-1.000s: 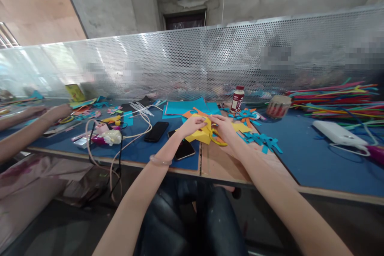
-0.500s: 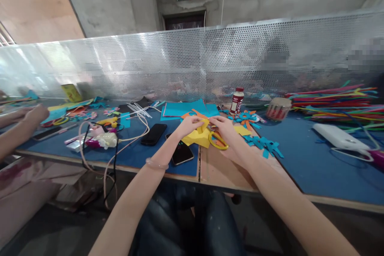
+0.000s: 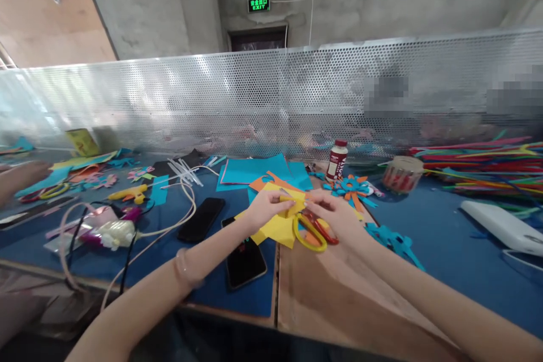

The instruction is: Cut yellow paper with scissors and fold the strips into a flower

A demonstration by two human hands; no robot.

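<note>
My left hand (image 3: 266, 209) pinches a small folded piece of yellow paper (image 3: 292, 207) above the table. From the other side, the fingertips of my right hand (image 3: 335, 214) close on the same paper's edge. Beneath it lies more yellow paper (image 3: 274, 229), partly on orange paper (image 3: 258, 182) and blue sheets (image 3: 254, 169). Scissors (image 3: 314, 248) with yellow and red handles rest just below my right fingers; their blades are hidden. By my left forearm lies a phone (image 3: 246, 266) with its screen lit.
A second phone (image 3: 201, 220), a yellow glue gun (image 3: 128, 194) and cables lie left. Blue paper cutouts (image 3: 394, 240), a red-labelled bottle (image 3: 337, 161), a jar (image 3: 402, 175) and a white power bank (image 3: 503, 226) are right. Another person's hand (image 3: 25, 178) is far left.
The view has moved closer and tilted, so the table appears larger. Both hands stay at the yellow paper, whose angle has shifted slightly. The scissors' red handle now shows more.
</note>
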